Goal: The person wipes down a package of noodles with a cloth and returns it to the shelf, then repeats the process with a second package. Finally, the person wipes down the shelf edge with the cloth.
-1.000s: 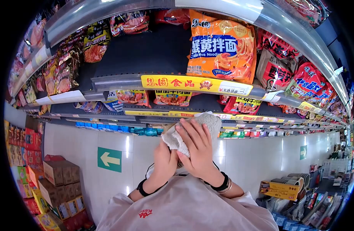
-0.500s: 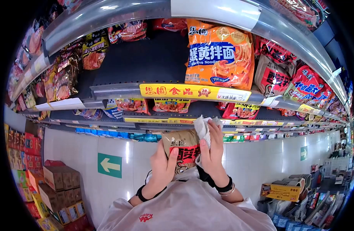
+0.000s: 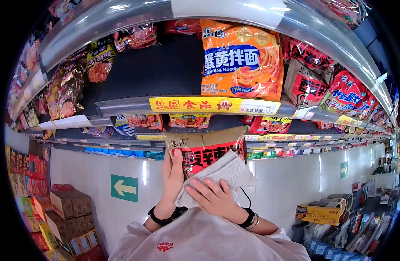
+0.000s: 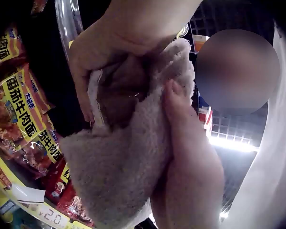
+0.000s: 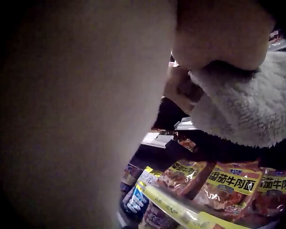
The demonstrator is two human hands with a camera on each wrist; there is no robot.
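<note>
My left hand (image 3: 170,185) grips the left side of a brown and red instant noodle packet (image 3: 211,148), its thumb along the front. A grey-white towelling cloth (image 3: 228,172) lies over the lower part of the packet, and my right hand (image 3: 218,201) holds it there, fingers spread across the cloth. In the left wrist view the cloth (image 4: 119,167) folds around the packet's edge, a thumb pressed on it. Part of the same cloth (image 5: 250,109) shows in the right wrist view. Much of the packet's lower half is hidden.
Ahead is a shelf with a yellow label strip (image 3: 187,105). An orange noodle packet (image 3: 241,61) stands on it, with red packets (image 3: 348,91) to the right and dark ones (image 3: 69,93) to the left. Cartons (image 3: 69,204) are stacked at lower left.
The cloth first covered the packet, came off toward the right, and now lies across its lower front. The packet has risen and turned its printed face more fully into view.
</note>
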